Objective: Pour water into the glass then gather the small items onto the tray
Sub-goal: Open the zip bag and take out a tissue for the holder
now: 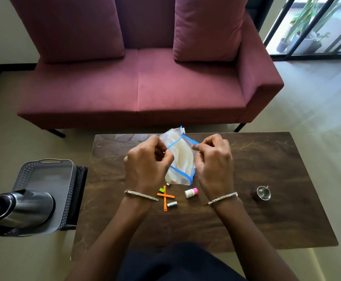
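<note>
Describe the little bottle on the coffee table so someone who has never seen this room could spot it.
On the dark wooden table in front of the maroon sofa, look just nearer the camera than the clear blue-edged bag. The little bottle lies on its side, right of the crossed orange strips; it alone has a white body and pink cap.

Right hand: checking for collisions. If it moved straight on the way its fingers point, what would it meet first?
The zip bag, whose blue-edged mouth the right hand pinches; beyond it likely the left hand, holding the opposite edge, though depth is unclear.
</note>
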`<act>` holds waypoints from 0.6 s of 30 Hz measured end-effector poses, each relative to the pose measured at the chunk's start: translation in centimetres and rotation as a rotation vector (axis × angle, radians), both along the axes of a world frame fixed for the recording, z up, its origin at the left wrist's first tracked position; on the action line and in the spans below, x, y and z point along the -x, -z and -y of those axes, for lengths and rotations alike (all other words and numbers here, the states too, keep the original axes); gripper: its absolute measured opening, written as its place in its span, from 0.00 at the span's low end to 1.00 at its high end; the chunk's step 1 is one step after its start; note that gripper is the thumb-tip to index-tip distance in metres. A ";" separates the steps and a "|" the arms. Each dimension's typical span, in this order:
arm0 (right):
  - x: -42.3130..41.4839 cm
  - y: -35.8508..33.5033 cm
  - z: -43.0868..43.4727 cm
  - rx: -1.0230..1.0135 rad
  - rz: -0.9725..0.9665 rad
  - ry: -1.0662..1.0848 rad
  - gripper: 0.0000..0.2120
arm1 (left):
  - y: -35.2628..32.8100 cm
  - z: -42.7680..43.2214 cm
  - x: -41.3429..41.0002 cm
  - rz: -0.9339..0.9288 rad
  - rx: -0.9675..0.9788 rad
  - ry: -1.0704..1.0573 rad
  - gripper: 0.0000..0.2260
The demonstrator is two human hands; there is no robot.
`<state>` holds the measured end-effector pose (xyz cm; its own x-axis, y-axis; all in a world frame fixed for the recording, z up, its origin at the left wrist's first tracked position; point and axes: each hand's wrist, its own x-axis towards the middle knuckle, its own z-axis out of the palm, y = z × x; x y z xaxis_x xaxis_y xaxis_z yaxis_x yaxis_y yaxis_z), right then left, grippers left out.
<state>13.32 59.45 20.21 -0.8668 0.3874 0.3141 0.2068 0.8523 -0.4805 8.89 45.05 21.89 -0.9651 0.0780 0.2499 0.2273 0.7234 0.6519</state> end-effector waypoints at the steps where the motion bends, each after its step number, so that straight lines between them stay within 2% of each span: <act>1: 0.1 0.1 0.2 0.028 0.031 0.002 0.08 | 0.0 -0.2 -0.1 -0.011 0.006 0.031 0.05; 4: 0.4 0.4 0.6 0.200 0.184 -0.061 0.21 | 0.1 -0.5 -0.5 -0.025 -0.002 0.088 0.07; 7: 0.8 0.5 0.5 0.378 0.229 -0.111 0.29 | 0.3 -0.5 -0.6 -0.038 -0.013 0.117 0.07; 12: 1.2 0.2 -0.3 0.373 0.214 -0.168 0.35 | 0.8 0.0 -0.5 -0.035 -0.066 0.167 0.08; 15: 1.1 -0.3 -0.7 0.396 0.237 -0.232 0.42 | 2.2 0.8 0.4 0.054 -0.358 0.085 0.11; 16: 1.0 -0.5 -0.8 0.409 0.244 -0.250 0.43 | 3.0 1.2 1.1 0.139 -0.483 0.012 0.10; 18: 0.9 -1.1 -1.0 0.478 0.233 -0.283 0.45 | 5.1 2.1 2.9 0.422 -0.685 -0.115 0.11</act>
